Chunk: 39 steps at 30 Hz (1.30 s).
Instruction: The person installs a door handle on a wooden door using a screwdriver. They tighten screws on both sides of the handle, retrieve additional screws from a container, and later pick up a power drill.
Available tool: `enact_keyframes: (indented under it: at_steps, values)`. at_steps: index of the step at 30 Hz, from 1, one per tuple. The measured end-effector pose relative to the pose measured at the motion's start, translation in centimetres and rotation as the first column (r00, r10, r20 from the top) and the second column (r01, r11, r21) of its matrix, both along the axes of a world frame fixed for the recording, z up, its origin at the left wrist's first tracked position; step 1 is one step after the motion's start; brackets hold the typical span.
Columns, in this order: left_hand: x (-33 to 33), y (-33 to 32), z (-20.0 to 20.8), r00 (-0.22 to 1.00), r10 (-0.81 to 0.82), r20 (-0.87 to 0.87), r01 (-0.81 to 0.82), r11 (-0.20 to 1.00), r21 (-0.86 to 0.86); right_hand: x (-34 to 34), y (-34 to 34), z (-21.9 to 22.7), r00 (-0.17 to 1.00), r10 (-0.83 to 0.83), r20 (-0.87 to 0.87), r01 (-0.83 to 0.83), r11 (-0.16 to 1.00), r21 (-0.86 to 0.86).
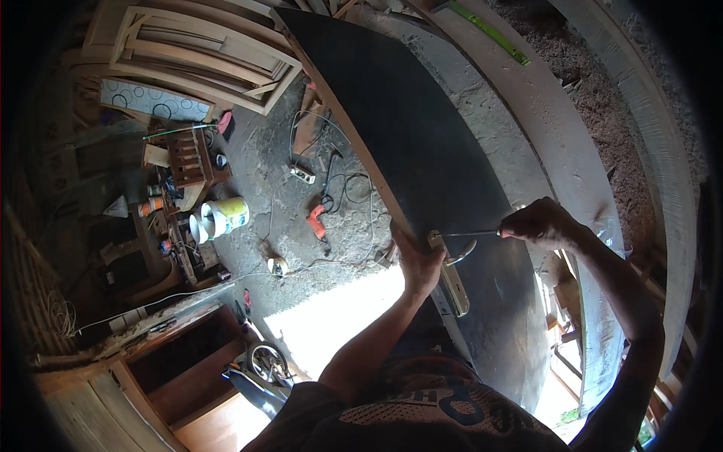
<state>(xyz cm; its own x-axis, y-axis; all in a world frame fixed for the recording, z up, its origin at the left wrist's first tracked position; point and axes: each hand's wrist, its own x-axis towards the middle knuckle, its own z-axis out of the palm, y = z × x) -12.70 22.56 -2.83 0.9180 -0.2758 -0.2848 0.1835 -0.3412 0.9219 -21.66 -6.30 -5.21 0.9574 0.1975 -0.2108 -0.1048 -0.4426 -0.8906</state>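
Head view: the right hand (541, 224) pinches a screwdriver (478, 233) in its grip, tip at the far end of a lever handle (455, 288) on a dark panel (422, 135). Beside that end, the left hand (421, 265) meets the panel's edge; whether it pinches anything, I can't tell.

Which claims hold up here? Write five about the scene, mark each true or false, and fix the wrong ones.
1. The right hand holds a screwdriver. True.
2. The left hand is far from the door handle. False: the left hand is close beside the door handle.
3. The orange power tool lies on the floor. True.
4. The level is red. False: the level is bright green.
5. The yellow-and-white bucket is left of the power tool. True.
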Motion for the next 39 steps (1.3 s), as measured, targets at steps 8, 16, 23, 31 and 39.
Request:
enact_keyframes:
  at_steps: [8,16,23,31,39]
  values:
    - [-0.3,1.5,-0.5,0.999,-0.035,0.033,0.035,0.999,-0.014,-0.3,1.0,4.3,0.966,0.092,0.243,-0.032,0.970,-0.240]
    - [-0.1,1.2,0.1,0.999,-0.013,-0.040,0.013,1.000,-0.006,3.8,-0.1,3.7,0.563,0.114,-0.818,0.162,0.956,0.245]
    - [0.0,1.3,0.0,0.996,-0.051,0.077,0.044,0.994,0.100,1.4,0.7,4.1,0.932,0.235,0.276,-0.066,0.858,-0.509]
    - [-0.2,1.4,-0.5,0.997,-0.045,0.056,0.040,0.996,0.078,4.3,-0.2,3.1,0.788,0.172,-0.592,-0.145,0.985,0.093]
    - [0.0,1.4,-0.1,0.994,-0.062,0.087,0.050,0.990,0.128,2.2,0.2,4.3,0.824,0.485,0.291,-0.146,0.679,-0.719]
